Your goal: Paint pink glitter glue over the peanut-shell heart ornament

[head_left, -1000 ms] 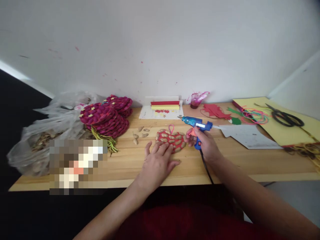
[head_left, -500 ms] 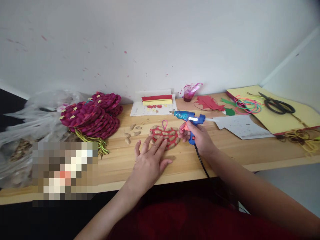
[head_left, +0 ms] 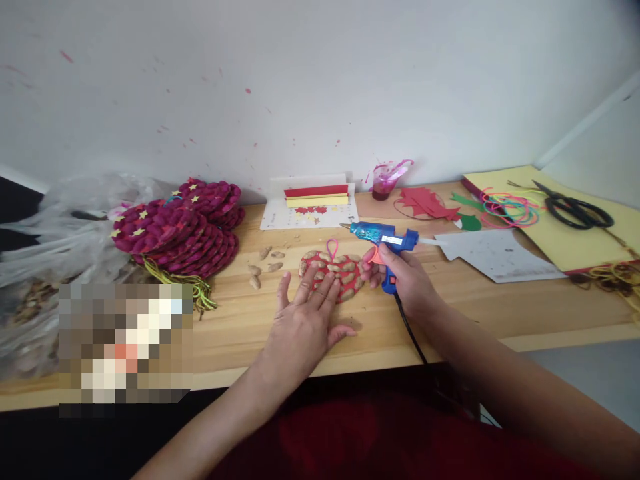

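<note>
Farther up the rounded, red, peanut-covered piece (head_left: 351, 268) than before, the left hand (head_left: 299, 328) is resting spread on it at frame centre; the right hand (head_left: 406, 279) is gripping a blue plastic glue gun (head_left: 371, 232).

In front of you stands a plain, pale grey wall (head_left: 310, 80), flecked with pink and red marks (head_left: 66, 57) that gather mostly on your left. To your right, a second pale wall (head_left: 607, 150) meets it along a slanting strip (head_left: 580, 127). You face a light wooden table (head_left: 235, 333) with visible grain, its back edge close to the wall. Beyond its left end you see black; below its right side, a grey surface (head_left: 590, 377). The light is soft, dimming toward the upper right corner.
</note>
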